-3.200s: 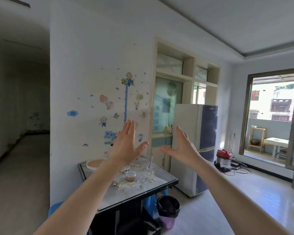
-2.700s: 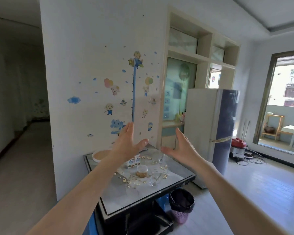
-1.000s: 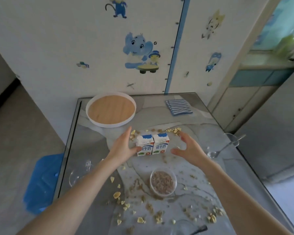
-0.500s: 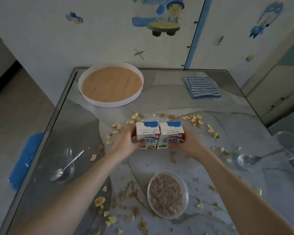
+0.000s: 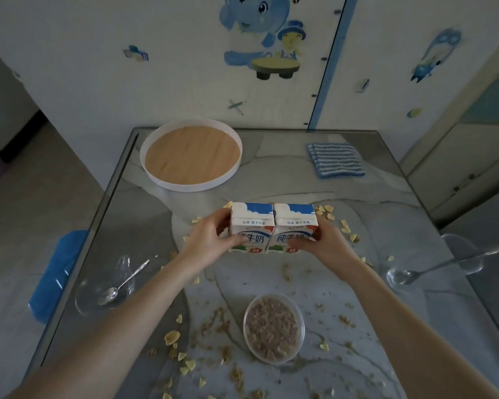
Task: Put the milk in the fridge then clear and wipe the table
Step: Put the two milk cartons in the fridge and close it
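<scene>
Two milk cartons (image 5: 272, 227) gripped mid-bench (image 5: 300, 182), side by side.
Left hand (image 5: 206, 240), right hand (image 5: 327, 244) clamped on outer sides; milk step underway, next likely lift together, carry to fridge.

two milk cartons (image 5: 272, 227), two spoons (image 5: 121, 283), three bowls (image 5: 273, 328)

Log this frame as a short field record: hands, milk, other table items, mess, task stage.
left hand: grips left milk carton
right hand: grips right milk carton
cartons: upright, side by side, touching
tray: round, white rim, far left
cloth: striped, folded, far right
bowls: cereal bowl near; left glass bowl and right glass bowl, each with a spoon
mess: flakes and crumbs scattered on table
stage: milk grasped, not yet in fridge
</scene>
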